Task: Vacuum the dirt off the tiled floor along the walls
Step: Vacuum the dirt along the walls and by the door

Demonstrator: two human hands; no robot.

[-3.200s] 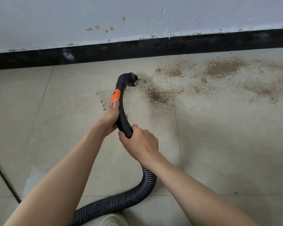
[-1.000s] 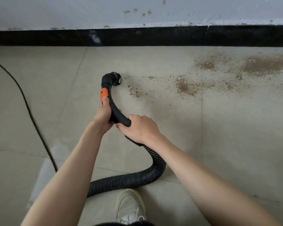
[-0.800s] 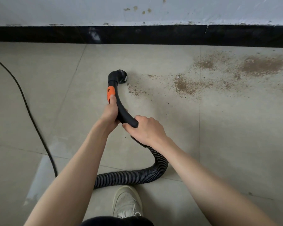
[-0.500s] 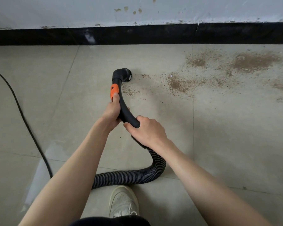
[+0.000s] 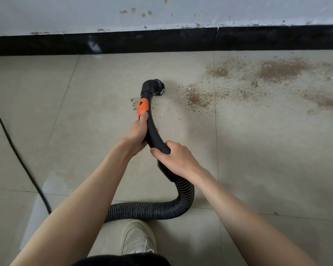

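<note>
Brown gritty dirt [image 5: 198, 97] lies scattered on the beige tiled floor [image 5: 267, 160] in patches to the right of the nozzle, trailing rightward near the black skirting board [image 5: 161, 42]; a few crumbs sit just left of the orange collar [image 5: 143, 107]. I have my left hand [image 5: 136, 132] wrapped round the curved black rigid vacuum tube [image 5: 152, 129] just below that collar, thumb lying up toward it, and my right hand [image 5: 174, 158] curled tight around the tube's lower end, where the ribbed black hose [image 5: 152, 209] joins. The small round black nozzle [image 5: 156, 87] sits on the floor, mouth turned right toward the dirt; the tube's long axis runs from me away toward the wall, bowed. I judge the risks as these: sweeping too fast could scatter the loose grit sideways; the hose looping beside my white shoe [image 5: 136, 239] could snag underfoot; the black cable [image 5: 17, 156] at left could catch if I step back.
</note>
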